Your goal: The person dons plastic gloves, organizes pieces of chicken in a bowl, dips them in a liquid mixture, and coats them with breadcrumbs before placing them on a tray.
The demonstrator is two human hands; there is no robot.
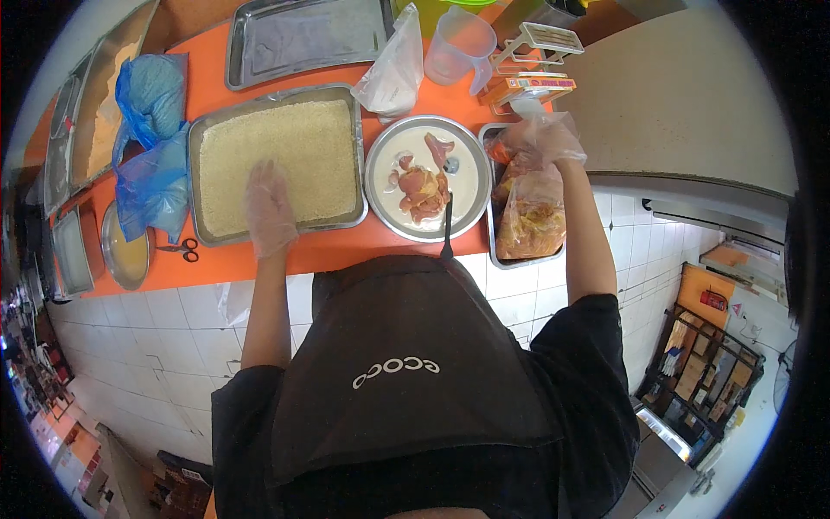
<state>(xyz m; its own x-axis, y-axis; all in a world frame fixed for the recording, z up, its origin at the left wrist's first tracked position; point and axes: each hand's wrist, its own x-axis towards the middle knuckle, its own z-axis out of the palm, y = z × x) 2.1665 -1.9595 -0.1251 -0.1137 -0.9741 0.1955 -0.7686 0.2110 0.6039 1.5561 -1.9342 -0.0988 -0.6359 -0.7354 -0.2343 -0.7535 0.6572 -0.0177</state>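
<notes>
My left hand (269, 211), in a clear plastic glove, lies flattened over pale breadcrumbs (311, 156) that fill a metal tray (279, 96). It holds nothing that I can see. A gloved right hand, my own (554, 137), is at the far end of a narrower metal tray (494, 243) with plastic bags of marinated meat (532, 217). Whether its fingers grip a bag is hidden by the crinkled plastic. Between my hands, a round metal pan (376, 198) contains white batter with raw meat pieces (421, 188) heaped in it. A black-handled utensil (448, 227) leans over its near rim.
Blue plastic bags (152, 97) and black scissors (180, 249) lie left of the crumb tray. Farther back are another metal tray (311, 39), a white plastic bag (393, 71), a clear measuring jug (457, 45) and a wire rack (545, 39). A bowl of yellowish liquid (126, 253) stands far left.
</notes>
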